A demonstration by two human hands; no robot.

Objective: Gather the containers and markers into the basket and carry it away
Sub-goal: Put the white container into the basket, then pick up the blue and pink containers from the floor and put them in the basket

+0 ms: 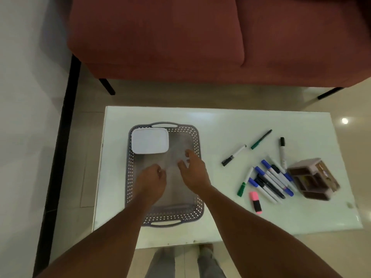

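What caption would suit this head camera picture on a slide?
Both hands, left and right, hover over the grey basket holding a white container; markers wait alongside.

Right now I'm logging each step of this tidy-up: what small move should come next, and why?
Probably the right hand should reach right to the compartmented brown container. The basket holds only the white container, both hands look empty above its floor, and the markers lie loose on the table.

Basket [198,145] on table [220,121] left, container [149,140] in its far-left corner, markers [269,179] scattered right, sofa [180,37] behind
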